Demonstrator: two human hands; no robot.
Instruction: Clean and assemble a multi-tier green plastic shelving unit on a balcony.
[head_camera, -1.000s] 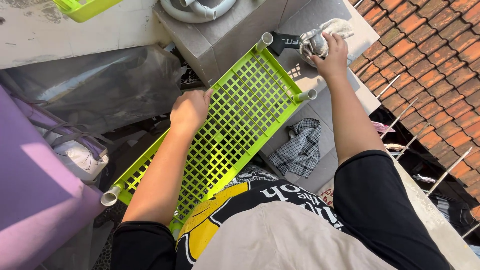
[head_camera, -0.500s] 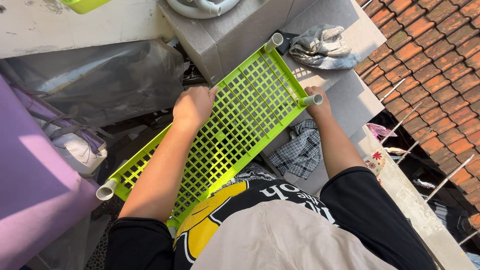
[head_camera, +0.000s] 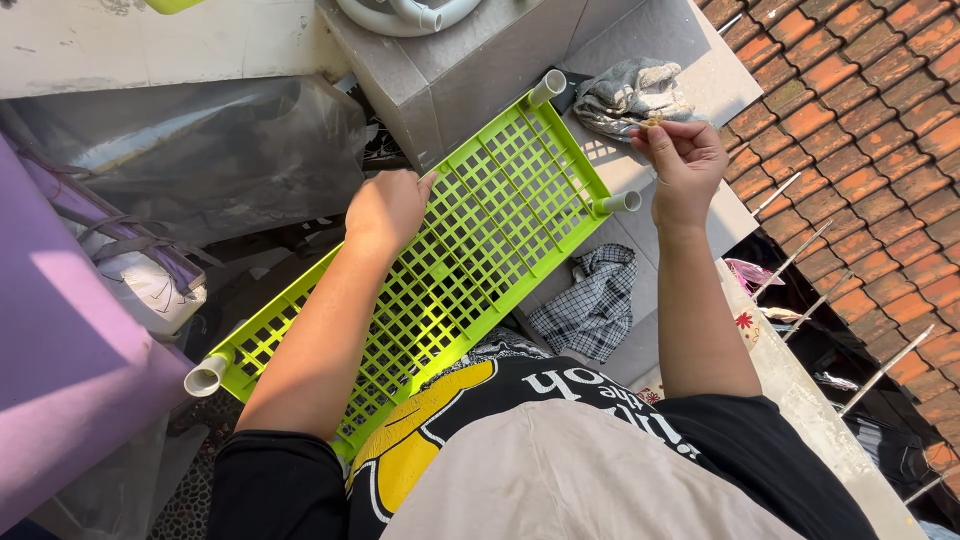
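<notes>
Our left hand (head_camera: 388, 208) grips the rim of the green lattice shelf (head_camera: 440, 270), light and stiff, best held at its edges; our right hand (head_camera: 685, 160) pinches a small scrap.

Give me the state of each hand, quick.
Left hand: closed, gripping the edge of the green grid shelf.
Right hand: fingers pinched on something small; what it is cannot be told.

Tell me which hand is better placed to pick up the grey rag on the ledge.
Right. The right hand hovers just beside the grey rag, though its fingers pinch something small. The left hand grips the far edge of the green grid shelf, farther away.
</notes>
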